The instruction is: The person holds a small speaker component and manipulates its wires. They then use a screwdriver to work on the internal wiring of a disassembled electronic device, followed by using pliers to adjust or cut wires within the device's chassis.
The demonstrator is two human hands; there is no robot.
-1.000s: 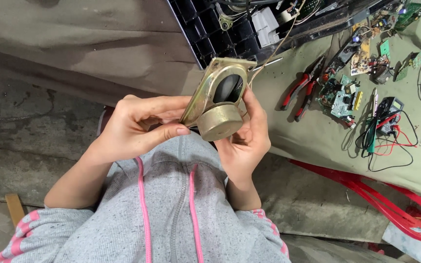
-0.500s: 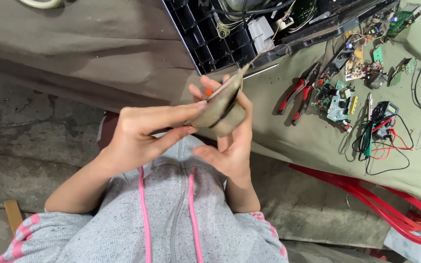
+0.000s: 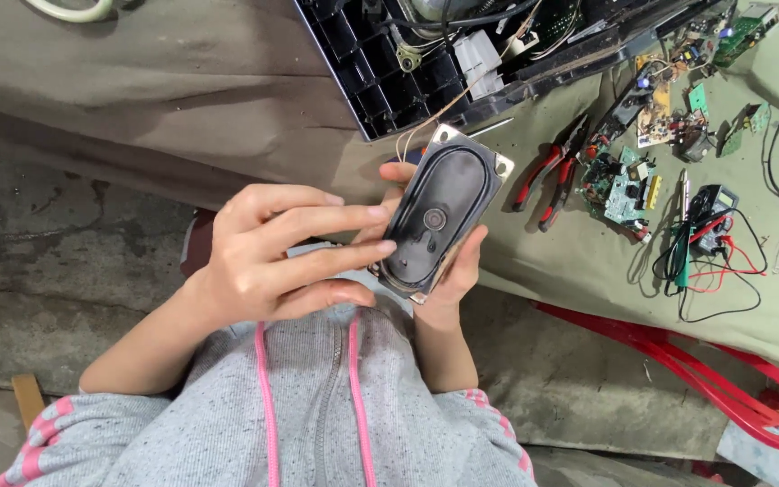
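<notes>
Oval speaker [image 3: 441,216] is out of the opened black casing [image 3: 426,54] and up in both hands, cone side facing the camera, thin wires trailing back toward the casing, so it looks not yet fully freed. Right hand [image 3: 448,271] cups it from behind, fingers wrapped round the edges. Left hand [image 3: 272,257] lies flat, fingertips touching its left rim. Red pliers [image 3: 552,176] and circuit boards [image 3: 628,185] wait on the desk [image 3: 227,99]
</notes>
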